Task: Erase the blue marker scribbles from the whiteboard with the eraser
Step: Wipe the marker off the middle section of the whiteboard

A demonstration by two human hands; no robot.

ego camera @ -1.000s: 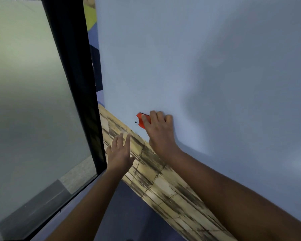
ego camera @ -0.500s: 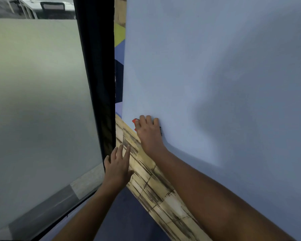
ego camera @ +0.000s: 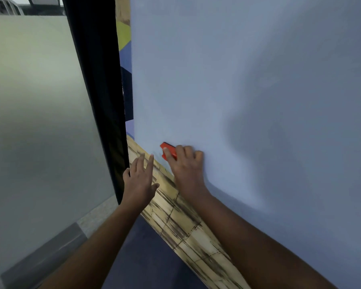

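- Whiteboard [ego camera: 248, 80] filled most of the view as a pale, upright surface; no distinct blue scribbles could be made out on it, apart from a possible faint smudge just left of the eraser, too blurred to confirm.
- Frosted glass panel [ego camera: 35, 105] and its black frame [ego camera: 98, 90] stood to the left, near the board's left edge.
- Wood-patterned ledge [ego camera: 186, 224] ran along the board's lower edge, diagonally across the view.
- Right hand [ego camera: 184, 165] pressed against the board near its lower-left corner, fingers curled over the eraser and clamped on it.
- Left hand [ego camera: 139, 180] was held apart from the right, fingers straight and spread, holding nothing, over the ledge just beside the black frame; contact with the ledge could not be confirmed.
- Eraser [ego camera: 167, 152], red, lay flat on the board under the right fingers, just above the ledge, only its left end showing.
- Risk, as a judgement: so close to the corner, a stroke could overrun onto the ledge or past the board's edge, tipping the eraser and leaving residue. Uneven pressure could smear rather than lift any remaining ink.
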